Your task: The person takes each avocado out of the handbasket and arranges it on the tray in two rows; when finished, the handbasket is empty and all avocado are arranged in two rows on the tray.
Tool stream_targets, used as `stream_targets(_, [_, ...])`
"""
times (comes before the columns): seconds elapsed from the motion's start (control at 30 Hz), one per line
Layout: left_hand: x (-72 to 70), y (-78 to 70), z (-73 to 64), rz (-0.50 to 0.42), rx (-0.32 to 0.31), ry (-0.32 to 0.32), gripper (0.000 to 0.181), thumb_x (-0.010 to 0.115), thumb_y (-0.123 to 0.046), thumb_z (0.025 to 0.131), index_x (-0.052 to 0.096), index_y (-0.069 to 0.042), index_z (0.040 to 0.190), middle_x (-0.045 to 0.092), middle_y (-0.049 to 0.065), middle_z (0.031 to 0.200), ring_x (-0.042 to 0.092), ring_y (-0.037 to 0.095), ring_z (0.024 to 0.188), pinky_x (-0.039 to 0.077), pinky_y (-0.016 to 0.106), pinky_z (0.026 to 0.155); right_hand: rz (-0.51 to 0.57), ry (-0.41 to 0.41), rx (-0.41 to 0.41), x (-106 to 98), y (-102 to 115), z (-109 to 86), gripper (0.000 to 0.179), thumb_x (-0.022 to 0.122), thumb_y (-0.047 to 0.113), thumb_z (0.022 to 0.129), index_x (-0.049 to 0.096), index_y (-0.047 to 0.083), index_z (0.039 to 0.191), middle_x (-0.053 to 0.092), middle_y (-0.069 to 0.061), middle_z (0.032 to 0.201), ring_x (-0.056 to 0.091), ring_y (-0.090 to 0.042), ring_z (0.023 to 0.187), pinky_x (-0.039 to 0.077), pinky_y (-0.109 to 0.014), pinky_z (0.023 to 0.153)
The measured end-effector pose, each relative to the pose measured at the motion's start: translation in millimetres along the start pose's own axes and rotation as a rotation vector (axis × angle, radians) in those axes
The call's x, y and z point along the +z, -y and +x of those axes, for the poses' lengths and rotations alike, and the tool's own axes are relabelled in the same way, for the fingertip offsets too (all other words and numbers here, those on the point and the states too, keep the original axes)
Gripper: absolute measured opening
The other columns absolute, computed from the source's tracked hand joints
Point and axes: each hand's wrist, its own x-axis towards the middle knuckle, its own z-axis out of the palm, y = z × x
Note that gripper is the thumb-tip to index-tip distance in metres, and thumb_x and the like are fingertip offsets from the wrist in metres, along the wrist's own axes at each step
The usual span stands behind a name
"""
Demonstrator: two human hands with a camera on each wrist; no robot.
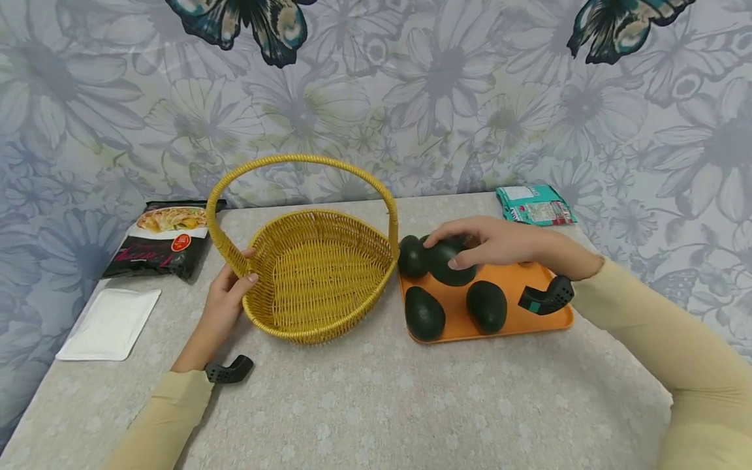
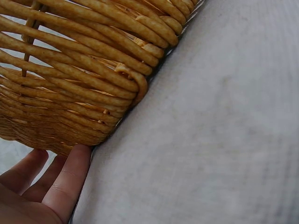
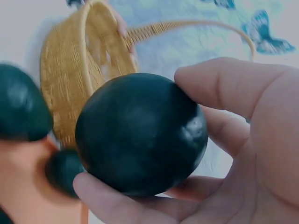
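My right hand point(image 1: 502, 240) holds a dark green avocado point(image 1: 451, 266) a little above the orange tray point(image 1: 534, 323). In the right wrist view, thumb and fingers curl round this avocado point(image 3: 140, 135). More avocados lie on the tray, one at the near left corner point(image 1: 424, 314), one near the front middle point(image 1: 486, 307) and one at the far left point(image 1: 413, 256). Left of the tray stands a yellow wicker basket point(image 1: 320, 281) with a tall hooped handle. My left hand point(image 1: 226, 297) grips its left side by the handle's foot, thumb at the rim.
A black food packet point(image 1: 161, 241) and a flat white packet point(image 1: 108, 324) lie left of the basket. Behind the tray sits a teal packet point(image 1: 537, 205). A patterned wall rises at the table's back edge, and light cloth covers the table point(image 1: 376, 405).
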Motion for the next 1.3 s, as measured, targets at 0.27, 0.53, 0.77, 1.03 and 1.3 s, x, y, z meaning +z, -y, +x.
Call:
stream_targets(0.27, [2.2, -0.1, -0.1, 0.014, 0.005, -0.002, 0.051, 0.052, -0.019, 0.107, 0.039, -0.012, 0.156, 0.035, 0.012, 0.162, 0.047, -0.003, 0.126, 0.046, 0.007, 0.091, 0.059, -0.170, 0.045, -11.3, -36.7, -42.0, 0.048, 0.059, 0.015, 0.102, 0.048, 0.010, 0.148, 0.050, -0.018, 0.143, 0.062, -0.017, 0.074, 0.054, -0.030, 0.066])
stream_targets(0.53, [1.6, 1.3, -0.7, -0.010, 0.007, 0.003, 0.051, 0.052, -0.019, 0.107, 0.039, -0.013, 0.156, 0.036, 0.015, 0.161, 0.049, -0.002, 0.125, 0.049, 0.009, 0.088, 0.101, -0.321, 0.092, -9.9, -66.1, -74.5, 0.043, 0.059, 0.014, 0.102, 0.052, 0.014, 0.145, 0.058, 0.005, 0.130, 0.068, -0.010, 0.099, 0.061, -0.036, 0.077])
stream_targets(0.77, [2.0, 2.5, 0.1, -0.010, 0.007, 0.004, 0.052, 0.052, -0.019, 0.107, 0.039, -0.013, 0.157, 0.035, 0.014, 0.161, 0.048, -0.001, 0.126, 0.048, 0.008, 0.089, 0.177, -0.388, 0.055, -3.6, -96.4, -99.5, 0.041, 0.054, 0.006, 0.103, 0.054, 0.019, 0.142, 0.062, 0.009, 0.118, 0.072, -0.012, 0.094, 0.062, -0.036, 0.074])
stream_targets(1.03, [2.7, 2.6, -0.2, -0.002, -0.004, 0.001, 0.052, 0.052, -0.019, 0.107, 0.039, -0.013, 0.156, 0.035, 0.011, 0.162, 0.046, -0.004, 0.126, 0.046, 0.007, 0.091, 0.167, -0.448, 0.140, 15.2, -121.5, -114.6, 0.042, 0.056, 0.011, 0.104, 0.051, 0.020, 0.145, 0.058, 0.016, 0.120, 0.068, -0.006, 0.097, 0.061, -0.033, 0.075])
stream_targets(1.3, [2.4, 1.6, 0.0, -0.030, -0.011, -0.001, 0.052, 0.052, -0.018, 0.106, 0.039, -0.013, 0.156, 0.036, 0.011, 0.160, 0.048, -0.002, 0.126, 0.048, 0.008, 0.089, 0.157, -0.473, 0.193, 35.4, -140.0, -119.2, 0.045, 0.057, 0.016, 0.104, 0.048, 0.015, 0.147, 0.049, -0.004, 0.138, 0.061, -0.003, 0.101, 0.058, -0.033, 0.075])
